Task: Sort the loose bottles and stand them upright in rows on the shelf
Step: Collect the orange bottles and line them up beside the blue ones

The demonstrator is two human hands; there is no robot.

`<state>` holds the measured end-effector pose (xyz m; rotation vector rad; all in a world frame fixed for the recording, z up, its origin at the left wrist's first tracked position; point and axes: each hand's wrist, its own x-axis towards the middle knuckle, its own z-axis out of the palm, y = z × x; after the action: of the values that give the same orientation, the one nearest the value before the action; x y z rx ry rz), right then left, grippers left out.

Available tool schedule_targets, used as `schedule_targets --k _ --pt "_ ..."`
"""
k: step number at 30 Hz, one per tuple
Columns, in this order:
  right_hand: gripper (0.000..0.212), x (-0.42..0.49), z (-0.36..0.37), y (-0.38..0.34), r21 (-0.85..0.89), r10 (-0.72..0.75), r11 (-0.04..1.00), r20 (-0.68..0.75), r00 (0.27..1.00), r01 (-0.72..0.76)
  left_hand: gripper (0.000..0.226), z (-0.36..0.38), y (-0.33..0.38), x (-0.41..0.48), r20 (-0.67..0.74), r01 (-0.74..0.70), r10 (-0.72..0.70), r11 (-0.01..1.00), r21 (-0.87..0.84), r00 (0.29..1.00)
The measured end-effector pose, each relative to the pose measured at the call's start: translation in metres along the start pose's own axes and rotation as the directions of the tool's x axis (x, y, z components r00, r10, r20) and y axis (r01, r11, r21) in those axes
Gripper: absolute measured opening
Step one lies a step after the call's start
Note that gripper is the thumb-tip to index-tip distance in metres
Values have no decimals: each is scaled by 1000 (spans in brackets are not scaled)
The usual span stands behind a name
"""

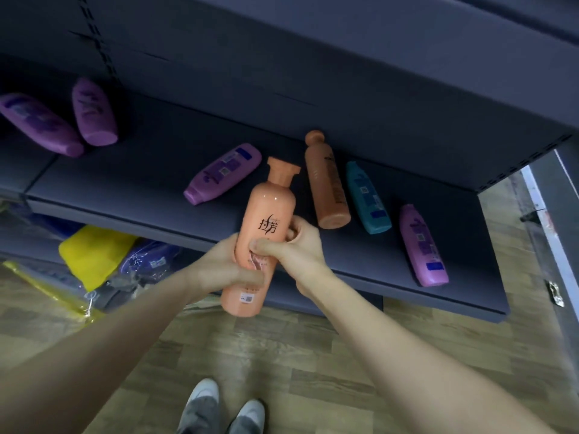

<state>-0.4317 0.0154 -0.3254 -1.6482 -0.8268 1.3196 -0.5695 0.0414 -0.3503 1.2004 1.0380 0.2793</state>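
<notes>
I hold a peach-orange bottle (266,211) with black lettering in front of the dark shelf (131,189), cap pointing away from me. My left hand (225,267) grips its lower body and my right hand (294,245) grips its middle. On the shelf lie a brown-orange bottle (327,183), a teal bottle (368,198), and a purple bottle (423,245) to the right. Another purple bottle (224,173) lies left of the held one. Two darker purple bottles (37,123) (94,112) lie at the far left.
The shelf's back panel (282,57) and the upper shelf's underside rise behind. Below the shelf sit a yellow pack (91,255) and plastic-wrapped goods (147,261). A metal post (551,220) stands at the right. Wood-pattern floor (313,371) and my shoes (219,408) are below.
</notes>
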Motion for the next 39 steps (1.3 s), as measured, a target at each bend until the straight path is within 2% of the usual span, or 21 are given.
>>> schedule_targets --k 4,9,13,16,23,31,39 --pt "52 -10 6 -12 -184 -80 980 -19 997 75 81 4 1 -8 -193 -89 96 995 46 977" --pt "62 -32 9 -33 -341 -186 922 27 982 184 70 -4 21 -25 -240 -132 171 976 171 956" --pt "67 -53 9 -52 -427 -221 875 63 973 227 66 -6 43 -46 -220 -134 215 934 333 952" --pt "73 -72 6 -70 -455 -251 852 75 965 257 65 -4 62 -64 -199 -153 242 912 381 950" --pt "77 -116 -9 -99 -488 -288 823 85 954 292 67 13 95 -106 -197 -187 283 898 399 939" --pt "75 -168 -24 -129 -513 -359 783 88 929 351 72 29 124 -150 -128 -304 391 849 432 911" --pt "64 -214 -46 -194 -516 -492 729 60 869 449 49 46 194 -196 -81 -443 528 779 444 845"
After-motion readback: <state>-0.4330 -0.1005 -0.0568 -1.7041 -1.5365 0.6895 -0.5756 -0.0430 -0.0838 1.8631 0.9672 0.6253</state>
